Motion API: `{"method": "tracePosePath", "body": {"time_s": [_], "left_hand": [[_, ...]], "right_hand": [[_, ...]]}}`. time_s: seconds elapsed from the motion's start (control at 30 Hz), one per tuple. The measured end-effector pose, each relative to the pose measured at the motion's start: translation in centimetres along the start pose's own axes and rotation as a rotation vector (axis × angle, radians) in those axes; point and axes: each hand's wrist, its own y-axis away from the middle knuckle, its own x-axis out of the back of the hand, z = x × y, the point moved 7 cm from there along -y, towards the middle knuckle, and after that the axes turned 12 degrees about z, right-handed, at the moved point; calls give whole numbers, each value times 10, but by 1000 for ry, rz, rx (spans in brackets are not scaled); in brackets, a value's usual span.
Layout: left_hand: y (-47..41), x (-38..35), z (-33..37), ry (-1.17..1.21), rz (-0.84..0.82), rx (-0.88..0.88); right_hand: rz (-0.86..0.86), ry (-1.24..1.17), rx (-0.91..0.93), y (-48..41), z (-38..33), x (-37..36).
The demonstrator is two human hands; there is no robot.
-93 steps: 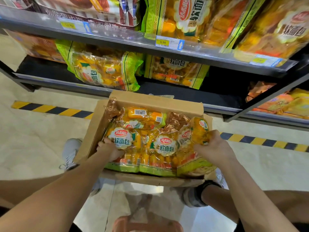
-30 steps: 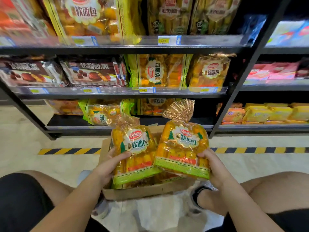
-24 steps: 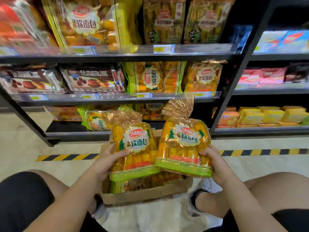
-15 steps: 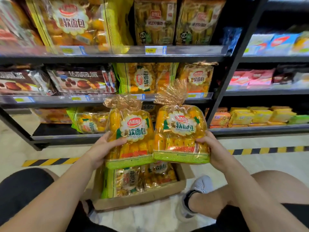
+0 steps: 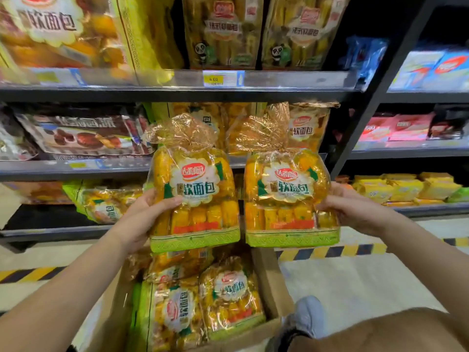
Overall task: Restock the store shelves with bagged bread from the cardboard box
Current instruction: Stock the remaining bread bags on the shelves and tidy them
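My left hand (image 5: 142, 219) grips a yellow-green bread bag (image 5: 194, 196) by its left edge. My right hand (image 5: 352, 212) grips a second, matching bread bag (image 5: 289, 199) by its right edge. Both bags are upright, side by side, held in front of the middle shelf (image 5: 114, 165). Below them the cardboard box (image 5: 269, 283) sits on the floor between my feet with several more bread bags (image 5: 228, 295) lying in it.
Behind the held bags, the middle shelf carries matching bread bags (image 5: 304, 125) and brown cake packs (image 5: 83, 133). The upper shelf (image 5: 279, 80) holds yellow packs. A bottom shelf has one green bag (image 5: 106, 204). A black upright post (image 5: 365, 123) divides off the right-hand shelving. Striped floor tape (image 5: 330, 251) runs along the shelf's base.
Both hands took a bag each out of the box and have raised them from just above the box up to the level of the middle shelf. My view has tilted upward.
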Motion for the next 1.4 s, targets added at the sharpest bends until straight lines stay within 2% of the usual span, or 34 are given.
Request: {"method": "tracePosePath", "body": {"time_s": [0.23, 0.53, 0.77, 0.9, 1.03, 1.2, 1.27, 1.4], "left_hand": [[-48, -26, -17, 28, 20, 28], [-93, -46, -46, -67, 30, 49], [-111, -64, -69, -47, 102, 5], [-124, -70, -84, -43, 132, -20], [-133, -65, -98, -61, 159, -49], [-136, -60, -120, -61, 174, -64], [-135, -63, -124, -35, 164, -61], [-137, -62, -131, -2, 154, -65]], "right_hand": [[-15, -44, 76, -43, 11, 9], [133, -214, 134, -117, 70, 16], [193, -237, 208, -174, 100, 27], [201, -170, 262, -195, 116, 29], [306, -100, 251, -212, 127, 32], [452, 160, 201, -225, 138, 15], [425, 170, 236, -231, 144, 6], [390, 112, 137, -250, 174, 3]]}}
